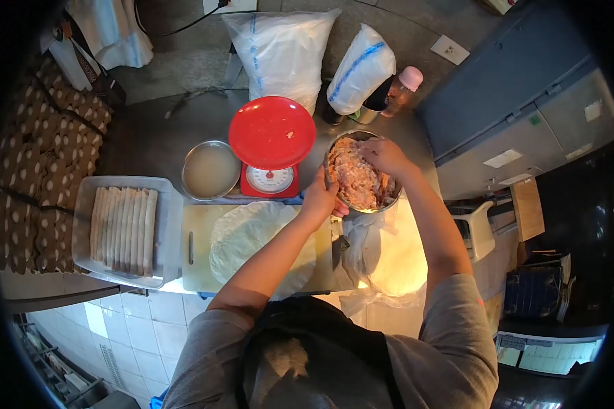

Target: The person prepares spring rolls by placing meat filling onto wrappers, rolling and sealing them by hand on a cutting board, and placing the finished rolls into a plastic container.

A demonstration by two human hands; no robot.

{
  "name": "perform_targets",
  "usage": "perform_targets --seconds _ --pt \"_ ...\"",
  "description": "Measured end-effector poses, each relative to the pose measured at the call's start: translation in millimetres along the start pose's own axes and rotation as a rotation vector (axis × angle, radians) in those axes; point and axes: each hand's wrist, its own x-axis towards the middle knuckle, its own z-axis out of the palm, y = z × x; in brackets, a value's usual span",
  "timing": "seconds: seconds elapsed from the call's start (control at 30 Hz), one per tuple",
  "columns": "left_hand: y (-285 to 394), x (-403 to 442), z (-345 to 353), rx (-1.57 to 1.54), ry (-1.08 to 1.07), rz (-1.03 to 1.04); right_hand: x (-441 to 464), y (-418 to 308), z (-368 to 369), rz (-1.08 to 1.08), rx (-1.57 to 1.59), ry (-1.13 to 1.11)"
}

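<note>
Surface: red scale just left of metal bowl; farther left, bowl of cloudy liquid, plastic tub with pale rolls side by side. Left forearm crosses pale round sheets on cutting board. Metal bowl, right of centre, holds pinkish-orange, lumpy mixture. Left hand grips bowl's near left side. Right hand in mixture, fingertips hidden; cannot tell how far open.

The scene is viewed by one camera worn on the head, directed steeply downward and slightly forward. The grey sleeves are seen closest, below; the left hand and right hand are framed centrally; the wall is placed farther, above. Corners are darkened.
</note>
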Motion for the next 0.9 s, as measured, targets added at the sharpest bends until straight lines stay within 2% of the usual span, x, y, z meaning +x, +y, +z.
perform_targets --seconds 0.1,0.2,0.3,0.4,0.5,0.6,0.7,0.8,0.9 --pt "2.2 -1.3 -2.0 0.025 -0.029 0.019 -2.7 -21.7 -40.7 0.181 0.066 -0.206" --pt "0.7 0.3 -4.0 0.001 -0.057 0.020 12.0 -18.1 -43.4 0.050 -0.113 -0.095" --pt "1.2 0.8 -4.2 -0.008 -0.057 -0.001 28.5 -18.7 -20.0 -0.093 0.106 -0.027" --pt "0.5 0.6 -3.2 -0.055 -0.041 0.008 26.4 -11.5 -4.3 0.125 -0.098 -0.179" --pt "0.2 0.9 -1.4 -0.037 -0.035 0.011 12.2 -8.7 -1.6 0.320 0.026 -0.133" --pt "1.9 -0.1 0.8 -0.024 -0.022 -0.015 9.6 -17.8 -13.5 0.524 0.015 -0.219" --pt "0.5 -0.5 1.0 -0.062 -0.036 0.013 5.5 -34.1 -31.6 0.756 0.333 -0.345" --pt "1.9 -2.1 1.2 -0.091 -0.047 -0.004 -17.5 -17.3 -16.9 0.823 0.700 -0.178" --pt "0.5 -0.6 1.0 -0.076 -0.054 -0.005 -37.0 -23.7 -13.9 0.719 1.005 -0.030"
